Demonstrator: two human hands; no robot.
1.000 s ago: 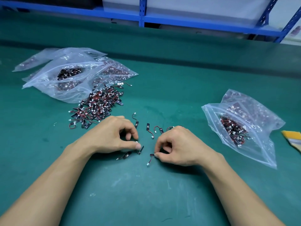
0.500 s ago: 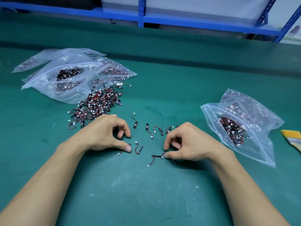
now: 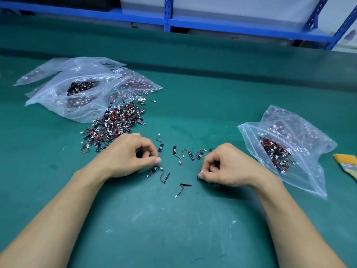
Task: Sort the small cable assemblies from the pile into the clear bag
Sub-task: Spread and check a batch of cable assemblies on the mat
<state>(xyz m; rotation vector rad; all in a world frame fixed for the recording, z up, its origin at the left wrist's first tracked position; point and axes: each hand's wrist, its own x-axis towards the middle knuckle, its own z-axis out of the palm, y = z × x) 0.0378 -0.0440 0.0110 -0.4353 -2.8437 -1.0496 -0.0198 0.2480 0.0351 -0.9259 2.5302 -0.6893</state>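
Two curled hands on my feed: left hand pinches a cable assembly at the mat, right hand pinches a second assembly (tab print too small to read). Pile sits beyond the left; clear bag right.

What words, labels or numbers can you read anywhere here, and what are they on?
No text can be read.
Black strips of the loose cable assemblies: white marks, too small to read.
Sheet behind the blue shelf frame, far right: blurred.
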